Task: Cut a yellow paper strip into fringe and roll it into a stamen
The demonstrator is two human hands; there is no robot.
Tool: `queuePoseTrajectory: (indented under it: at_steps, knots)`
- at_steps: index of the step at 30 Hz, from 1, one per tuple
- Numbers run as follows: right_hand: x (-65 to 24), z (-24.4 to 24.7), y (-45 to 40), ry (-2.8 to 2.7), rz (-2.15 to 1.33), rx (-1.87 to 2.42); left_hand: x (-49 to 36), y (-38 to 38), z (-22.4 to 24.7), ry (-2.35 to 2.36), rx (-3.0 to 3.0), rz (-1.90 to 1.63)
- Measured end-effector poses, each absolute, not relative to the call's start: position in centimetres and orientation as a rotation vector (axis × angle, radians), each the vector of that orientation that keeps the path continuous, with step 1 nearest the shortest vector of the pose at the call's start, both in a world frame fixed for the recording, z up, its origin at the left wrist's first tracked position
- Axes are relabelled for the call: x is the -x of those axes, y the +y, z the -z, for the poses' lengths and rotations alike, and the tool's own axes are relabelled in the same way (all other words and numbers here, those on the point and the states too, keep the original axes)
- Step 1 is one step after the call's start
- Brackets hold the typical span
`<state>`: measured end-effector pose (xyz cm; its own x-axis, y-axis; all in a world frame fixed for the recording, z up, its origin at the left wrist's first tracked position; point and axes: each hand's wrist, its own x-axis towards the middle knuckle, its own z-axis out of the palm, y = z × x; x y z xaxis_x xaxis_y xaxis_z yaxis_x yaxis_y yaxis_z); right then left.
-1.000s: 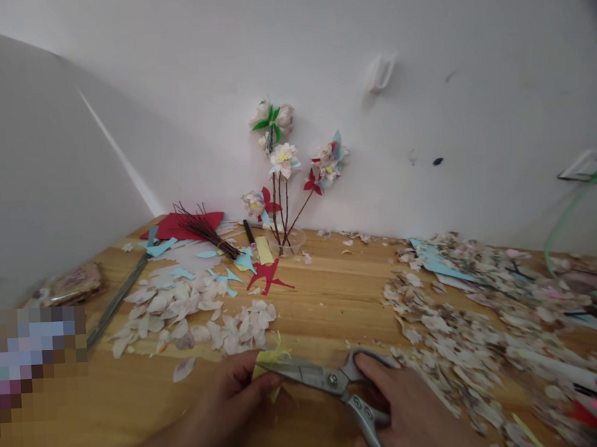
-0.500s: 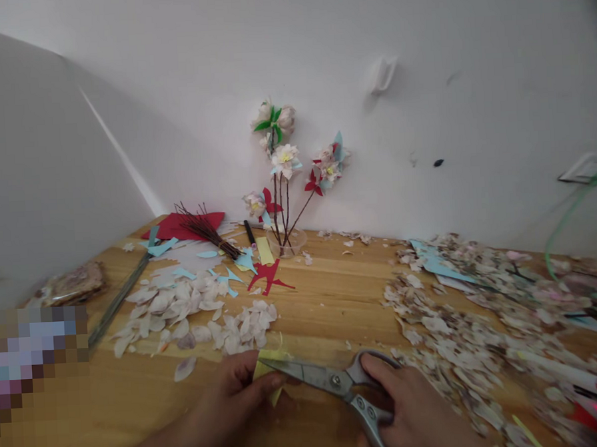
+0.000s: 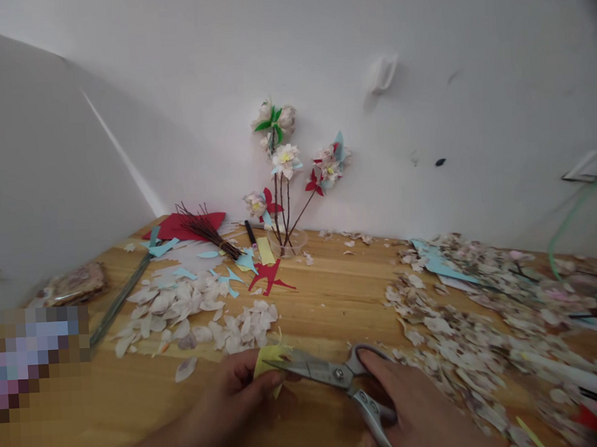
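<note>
While my left hand (image 3: 241,380) pinched one piece of yellow paper (image 3: 266,362) between thumb and fingers, my right hand (image 3: 402,398) was curled through the handles of one pair of scissors (image 3: 331,372). The scissors pointed leftward, their tips at the yellow paper, above the near part of the worktop (image 3: 342,294); I could not tell how far the blades stood apart.

Just beyond my left hand lay one loose petal (image 3: 186,369) and two adjoining heaps of pale petals (image 3: 172,303), too many to count. Farther back were one red cut-out (image 3: 268,276), one yellow strip (image 3: 266,250) and one black pen (image 3: 249,233), near one clear cup (image 3: 297,242) holding at least four stems topped with flowers (image 3: 285,157). To the left, one bundle of twigs (image 3: 209,231) lay partly over one red sheet (image 3: 163,227). Off to my right spread one large mass of browned petals (image 3: 459,328), and one white hook (image 3: 383,75) was on the wall (image 3: 196,89).
</note>
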<state>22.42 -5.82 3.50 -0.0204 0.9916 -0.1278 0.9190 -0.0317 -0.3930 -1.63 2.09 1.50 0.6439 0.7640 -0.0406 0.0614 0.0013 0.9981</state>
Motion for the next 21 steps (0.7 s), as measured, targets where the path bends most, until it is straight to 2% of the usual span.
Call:
queuePoseTrajectory:
  at_steps: [21]
  knots:
    - [-22.46,-2.99,-5.88,-2.073,-0.595,1.957,1.57,1.93,-0.85,0.755,-1.503,-0.585]
